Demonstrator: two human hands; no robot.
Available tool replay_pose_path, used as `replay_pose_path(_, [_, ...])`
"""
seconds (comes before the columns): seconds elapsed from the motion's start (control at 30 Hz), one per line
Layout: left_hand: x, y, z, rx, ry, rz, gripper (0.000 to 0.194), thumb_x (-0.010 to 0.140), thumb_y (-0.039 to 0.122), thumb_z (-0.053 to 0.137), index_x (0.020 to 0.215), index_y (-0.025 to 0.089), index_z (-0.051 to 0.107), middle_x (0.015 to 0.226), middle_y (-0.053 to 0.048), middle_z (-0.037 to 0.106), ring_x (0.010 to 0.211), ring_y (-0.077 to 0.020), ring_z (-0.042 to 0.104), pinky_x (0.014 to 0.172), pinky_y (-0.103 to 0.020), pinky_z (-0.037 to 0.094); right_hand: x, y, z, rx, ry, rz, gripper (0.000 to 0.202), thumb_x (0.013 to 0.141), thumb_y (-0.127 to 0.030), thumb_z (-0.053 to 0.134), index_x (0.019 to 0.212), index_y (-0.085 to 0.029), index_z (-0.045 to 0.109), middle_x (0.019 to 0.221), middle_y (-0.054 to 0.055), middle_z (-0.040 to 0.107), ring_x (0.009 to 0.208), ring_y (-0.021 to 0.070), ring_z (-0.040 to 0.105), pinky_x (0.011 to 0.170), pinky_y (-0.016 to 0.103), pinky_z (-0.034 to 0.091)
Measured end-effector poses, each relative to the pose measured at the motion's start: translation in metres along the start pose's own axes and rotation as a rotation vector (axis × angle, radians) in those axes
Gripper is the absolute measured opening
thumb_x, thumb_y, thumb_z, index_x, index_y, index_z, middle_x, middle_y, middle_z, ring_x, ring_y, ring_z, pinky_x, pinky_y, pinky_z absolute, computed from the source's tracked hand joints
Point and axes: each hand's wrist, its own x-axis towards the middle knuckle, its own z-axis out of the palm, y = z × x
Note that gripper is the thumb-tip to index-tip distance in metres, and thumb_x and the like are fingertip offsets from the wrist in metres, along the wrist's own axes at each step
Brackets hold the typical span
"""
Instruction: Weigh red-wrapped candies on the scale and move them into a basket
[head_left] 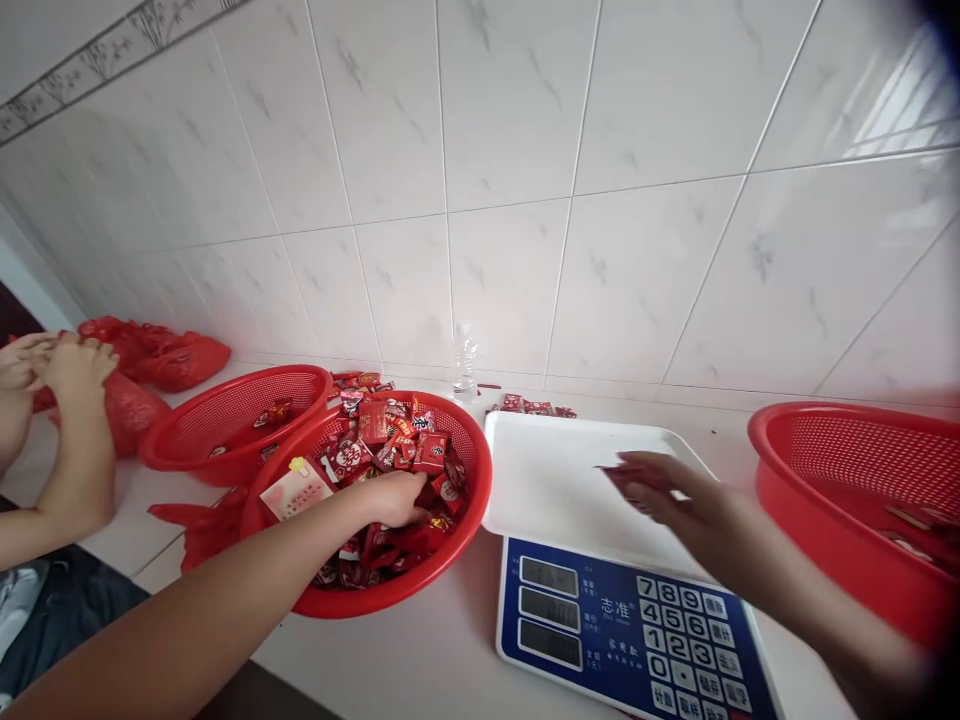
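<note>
My left hand (397,498) reaches into a red perforated basket (480,470) heaped with small red wrapped candies (431,452). Its fingertips dip among the wrappers and are partly hidden, so I cannot tell what they grip. Over the white tray (547,480) of a digital scale, my right hand (664,490) is closed around a few red candy packets (626,475), slightly blurred. The scale's blue panel (615,610) has a keypad and three small displays. A pale card with a yellow flower (295,488) rests on the left side of the heap.
Left stands another red basket (180,430) with a few packets, and red plastic bags (176,360) behind. Another person's hands (75,360) work there. A third red basket (795,510) is at right. A clear bottle (464,365) and loose packets (529,405) lie near the tiled wall.
</note>
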Motion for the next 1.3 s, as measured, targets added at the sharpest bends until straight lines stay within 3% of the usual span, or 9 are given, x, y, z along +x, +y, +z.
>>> replay_pose_path(0.17, [-0.001,0.011,-0.002,-0.054,-0.016,-0.041,0.048,0.069,0.029,0.058,0.113,0.013,0.047,0.102,-0.015,0.062,0.087,-0.0275,0.06,0.069,-0.032,0.045,0.011,-0.038,0.029,-0.026,-0.229,-0.073,0.035,0.085,-0.042,0.036,0.114,-0.029,0.05,0.107,0.004,0.064,0.095,0.0235,0.061,0.077,0.039,0.05])
replay_pose_path(0.37, [-0.001,0.005,-0.003,-0.149,0.054,0.045,0.01,0.066,0.019,0.057,0.075,0.018,0.06,0.076,-0.002,0.064,0.071,-0.0188,0.058,0.058,-0.023,0.04,0.019,-0.052,0.027,-0.237,-0.171,-0.105,0.042,0.085,-0.039,0.036,0.124,-0.027,0.045,0.118,0.006,0.059,0.102,0.0252,0.057,0.079,0.041,0.048])
replay_pose_path(0.63, [-0.001,-0.007,-0.042,-0.284,0.406,0.021,0.013,0.07,0.031,0.054,0.074,0.019,0.056,0.062,0.003,0.054,0.055,-0.0123,0.049,0.049,-0.021,0.032,0.018,-0.046,0.005,-0.171,-0.076,-0.081,0.04,0.083,-0.043,0.039,0.121,-0.032,0.047,0.11,0.004,0.063,0.09,0.0238,0.062,0.069,0.037,0.051])
replay_pose_path(0.77, [0.003,0.016,-0.065,-0.513,0.505,0.095,0.019,0.075,0.036,0.052,0.08,0.018,0.054,0.068,0.002,0.059,0.058,-0.0124,0.052,0.052,-0.022,0.037,0.016,-0.037,0.0,-0.185,-0.051,-0.091,0.04,0.083,-0.043,0.041,0.121,-0.032,0.047,0.104,0.004,0.066,0.086,0.0238,0.064,0.066,0.037,0.051])
replay_pose_path(0.9, [0.015,0.062,-0.064,-0.796,0.316,0.298,0.026,0.08,0.036,0.05,0.097,0.016,0.051,0.085,-0.004,0.064,0.07,-0.0139,0.059,0.063,-0.026,0.045,0.015,-0.033,-0.002,-0.209,-0.069,-0.104,0.041,0.084,-0.042,0.039,0.123,-0.03,0.046,0.106,0.005,0.065,0.09,0.0241,0.062,0.071,0.038,0.051])
replay_pose_path(0.97, [0.022,0.081,-0.057,-0.753,0.262,0.368,0.032,0.08,0.037,0.051,0.104,0.017,0.05,0.097,-0.007,0.062,0.084,-0.0162,0.06,0.072,-0.028,0.046,0.015,-0.033,-0.002,-0.217,-0.105,-0.105,0.043,0.085,-0.042,0.038,0.125,-0.029,0.045,0.111,0.005,0.063,0.094,0.0246,0.061,0.075,0.04,0.05])
replay_pose_path(1.03, [0.029,0.09,-0.052,-0.595,0.334,0.376,0.034,0.078,0.036,0.054,0.108,0.018,0.05,0.108,-0.007,0.058,0.097,-0.018,0.056,0.081,-0.029,0.043,0.014,-0.035,-0.001,-0.212,-0.145,-0.123,0.045,0.085,-0.041,0.038,0.127,-0.029,0.042,0.118,0.005,0.059,0.1,0.025,0.058,0.081,0.042,0.048])
replay_pose_path(1.17, [0.042,0.068,-0.047,-0.296,0.51,0.197,0.02,0.079,0.024,0.047,0.097,0.018,0.054,0.103,-0.005,0.058,0.093,-0.0185,0.055,0.082,-0.03,0.042,0.012,-0.038,0.005,-0.158,-0.279,-0.206,0.045,0.084,-0.036,0.041,0.129,-0.033,0.041,0.13,0.003,0.049,0.115,0.0238,0.047,0.091,0.043,0.042])
replay_pose_path(1.3, [0.042,0.025,-0.037,-0.098,0.237,0.088,0.034,0.071,0.037,0.057,0.099,0.018,0.055,0.105,-0.008,0.055,0.094,-0.023,0.054,0.08,-0.032,0.043,0.012,-0.04,0.014,-0.128,-0.405,-0.221,0.041,0.083,-0.034,0.043,0.123,-0.033,0.049,0.129,0.001,0.049,0.117,0.0226,0.046,0.093,0.041,0.04])
